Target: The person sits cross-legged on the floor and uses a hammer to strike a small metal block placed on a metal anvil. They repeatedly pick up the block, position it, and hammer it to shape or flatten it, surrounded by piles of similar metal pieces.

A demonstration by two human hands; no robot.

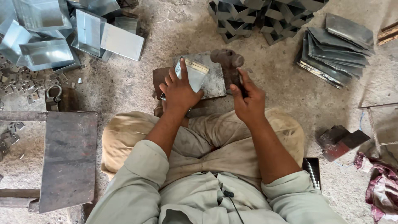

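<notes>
Gripping a folded sheet-metal piece [191, 74] on a steel block [213, 81], the left hand [179, 92] clamps it. The right hand [248, 99] closes around a hammer [229, 62] raised just beside it.

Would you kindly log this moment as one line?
left hand: holds folded shiny sheet-metal piece | right hand: grips brown hammer | beneath: flat grey metal plate

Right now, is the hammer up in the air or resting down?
Up. The right hand holds the hammer raised, head above the steel block, not touching it.
</notes>
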